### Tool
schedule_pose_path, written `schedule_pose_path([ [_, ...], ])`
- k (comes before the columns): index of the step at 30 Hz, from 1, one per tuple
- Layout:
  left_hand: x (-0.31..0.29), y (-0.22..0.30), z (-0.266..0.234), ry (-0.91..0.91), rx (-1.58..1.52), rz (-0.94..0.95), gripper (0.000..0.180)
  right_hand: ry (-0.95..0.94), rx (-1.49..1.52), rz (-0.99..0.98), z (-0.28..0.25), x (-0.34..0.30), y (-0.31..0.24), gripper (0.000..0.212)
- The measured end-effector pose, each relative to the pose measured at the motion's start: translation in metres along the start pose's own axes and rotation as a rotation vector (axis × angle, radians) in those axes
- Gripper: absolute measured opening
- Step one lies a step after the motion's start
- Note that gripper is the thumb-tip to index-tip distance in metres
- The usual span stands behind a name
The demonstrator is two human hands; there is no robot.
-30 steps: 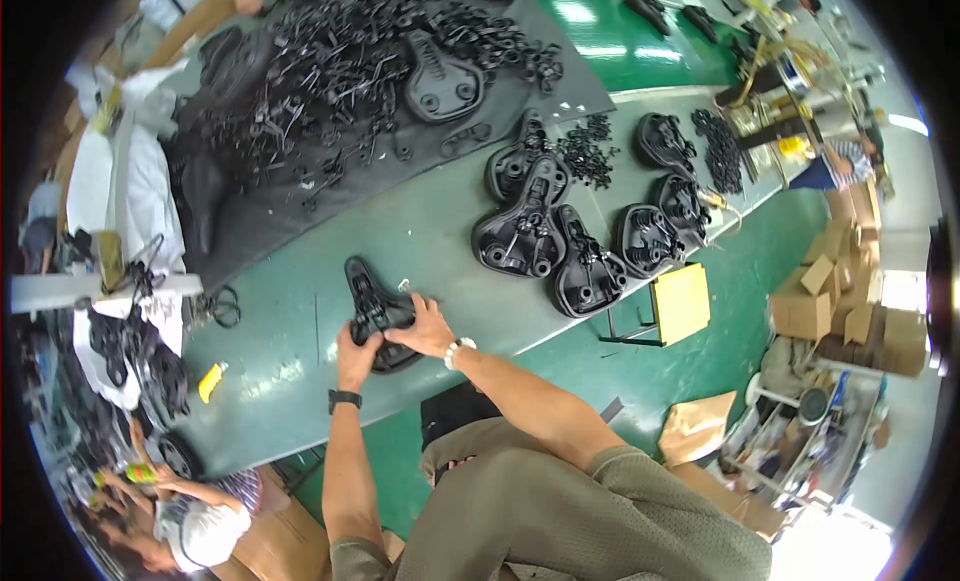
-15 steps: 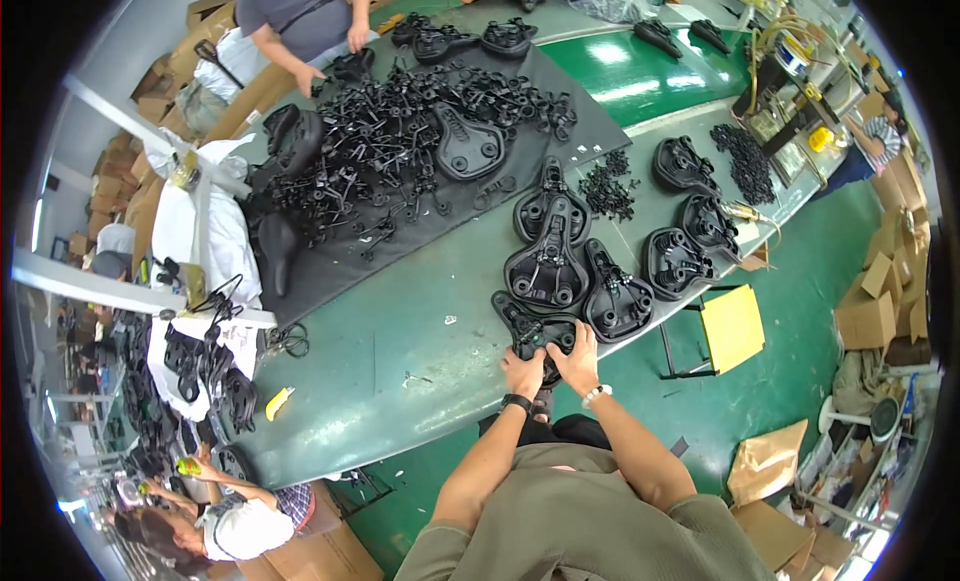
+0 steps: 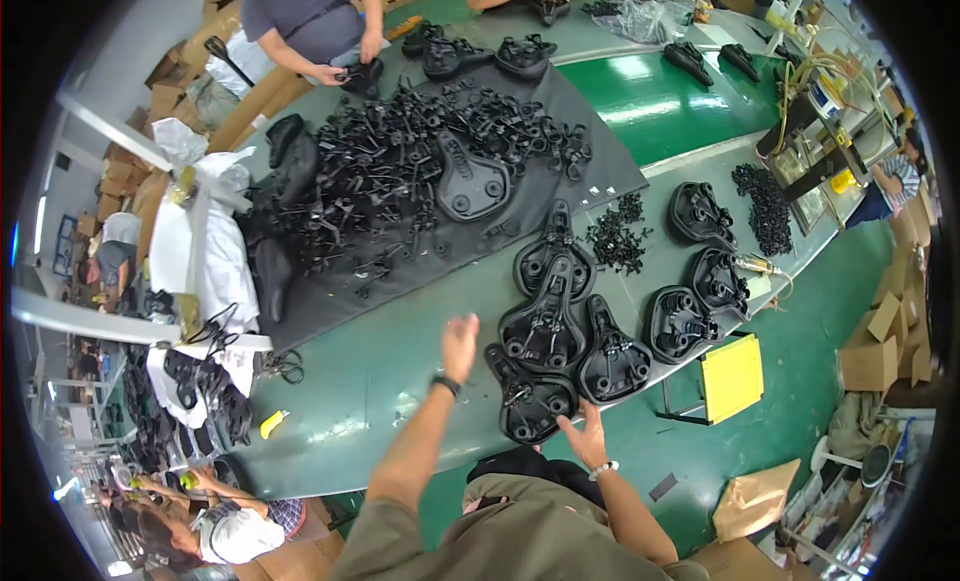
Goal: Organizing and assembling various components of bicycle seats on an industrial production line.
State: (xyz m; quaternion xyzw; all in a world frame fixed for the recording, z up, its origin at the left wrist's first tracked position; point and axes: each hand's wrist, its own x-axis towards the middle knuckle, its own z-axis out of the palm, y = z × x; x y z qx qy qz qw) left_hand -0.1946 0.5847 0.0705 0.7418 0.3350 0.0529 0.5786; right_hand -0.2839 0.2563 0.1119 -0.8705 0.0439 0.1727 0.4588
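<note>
A black bicycle saddle (image 3: 520,409) lies upside down at the table's near edge, with metal rails fitted on its underside. My right hand (image 3: 586,439) is at its right rim, thumb and fingers apart, touching or nearly touching it. My left hand (image 3: 459,347) is raised over the table, left of the saddles and holding no visible thing; its fingers are foreshortened and smeared. More upturned saddles lie close by, one behind (image 3: 545,326) and one to the right (image 3: 613,363). Beyond them a big heap of black saddle rails and clamps (image 3: 390,171) covers a dark mat (image 3: 335,299).
Small black parts (image 3: 617,233) form a pile behind the saddles, another pile (image 3: 763,209) lies farther right. A power driver (image 3: 755,264) lies near the right edge. A yellow-topped stool (image 3: 732,379) stands beside the table. A yellow cutter (image 3: 273,423) lies left. A co-worker (image 3: 318,31) handles a saddle across the table.
My left hand has left the near saddle and swung forward and left. My right hand has shifted from on top of the saddle to its right rim. The view has shifted slightly.
</note>
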Motion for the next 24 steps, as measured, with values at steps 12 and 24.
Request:
schedule_pose_path([
  [12, 0.279, 0.064, 0.028, 0.118, -0.285, -0.207, 0.075, -0.208, -0.051, 0.302, 0.014, 0.003, 0.000, 0.077],
  [24, 0.109, 0.052, -0.108, 0.197, -0.411, -0.070, 0.059, -0.438, -0.259, 0.136, -0.014, 0.038, 0.000, 0.064],
])
